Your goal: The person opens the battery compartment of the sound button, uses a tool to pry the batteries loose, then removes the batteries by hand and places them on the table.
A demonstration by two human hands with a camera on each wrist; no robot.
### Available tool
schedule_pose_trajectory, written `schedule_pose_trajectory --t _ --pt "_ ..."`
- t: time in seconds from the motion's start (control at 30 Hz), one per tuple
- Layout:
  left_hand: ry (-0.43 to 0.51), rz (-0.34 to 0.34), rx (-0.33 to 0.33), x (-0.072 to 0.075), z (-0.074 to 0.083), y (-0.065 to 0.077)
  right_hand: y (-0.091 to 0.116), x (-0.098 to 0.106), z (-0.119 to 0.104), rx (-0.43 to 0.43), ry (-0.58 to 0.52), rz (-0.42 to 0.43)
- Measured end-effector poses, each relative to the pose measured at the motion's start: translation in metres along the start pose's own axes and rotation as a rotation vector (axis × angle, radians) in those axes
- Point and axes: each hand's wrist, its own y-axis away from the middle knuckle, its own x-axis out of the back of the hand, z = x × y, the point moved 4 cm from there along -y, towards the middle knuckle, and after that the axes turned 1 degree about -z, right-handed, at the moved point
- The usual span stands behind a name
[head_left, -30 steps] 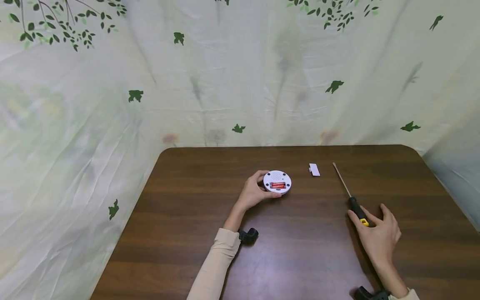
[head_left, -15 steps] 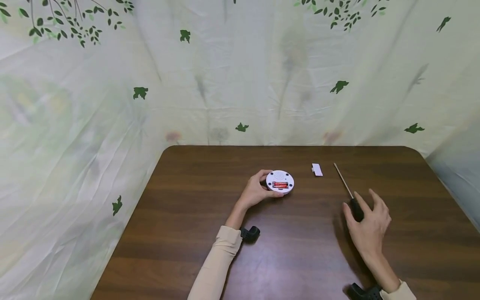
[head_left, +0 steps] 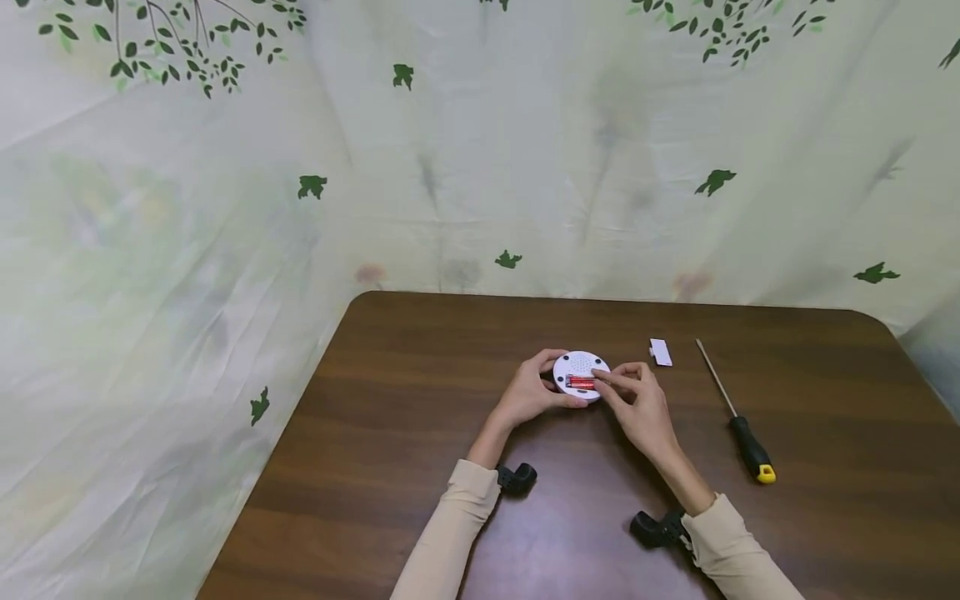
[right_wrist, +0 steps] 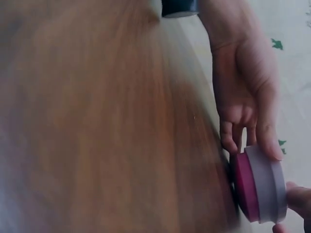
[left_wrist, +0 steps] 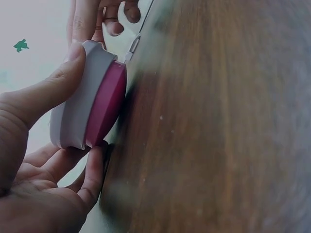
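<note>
My left hand [head_left: 531, 392] grips a round white device [head_left: 577, 360] by its edge, thumb at the front and fingers behind. Its perforated underside faces up, with red batteries [head_left: 580, 382] in an open compartment. A pink part [left_wrist: 108, 104] shows beneath the white body in the left wrist view. At the right ends of the batteries are the thumb and index fingertip of my right hand [head_left: 643, 412], a small gap between them. The other fingers of that hand are loosely bent. In the right wrist view only its fingertips [right_wrist: 297, 196] show, beside the device.
A small white battery cover [head_left: 660, 352] lies on the brown wooden table [head_left: 420, 358], beyond the right hand. To its right lies a screwdriver [head_left: 750, 446] with a black and yellow handle. A leaf-patterned curtain [head_left: 465, 167] hangs behind the far table edge.
My right hand has left the screwdriver's handle and moved left to the batteries, while the screwdriver stays on the table. The left hand keeps its grip on the device. The head view has shifted slightly.
</note>
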Motion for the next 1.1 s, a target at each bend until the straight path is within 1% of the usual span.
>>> schedule_pose_trajectory --t 0.13,0.27,0.43,0.73,0.87,1.1 --pt "-0.030 0.012 -0.015 -0.002 0.005 -0.003 0.001 0.005 0.002 -0.015 -0.029 0.048" --pt "-0.047 0.007 -0.020 -0.001 0.007 -0.003 -0.002 0.010 0.000 -0.007 0.006 0.063" --pt "-0.052 0.005 -0.017 -0.001 0.007 -0.002 -0.005 0.011 -0.002 -0.015 0.041 0.039" --pt "-0.068 0.021 -0.012 -0.001 0.005 0.000 -0.007 0.009 -0.001 -0.037 0.012 -0.005" --pt "-0.066 0.019 -0.014 -0.001 0.004 0.000 -0.005 0.006 0.004 -0.066 -0.014 -0.005" --pt "-0.059 0.016 -0.012 -0.004 0.003 0.000 -0.001 0.006 0.008 -0.075 -0.116 0.076"
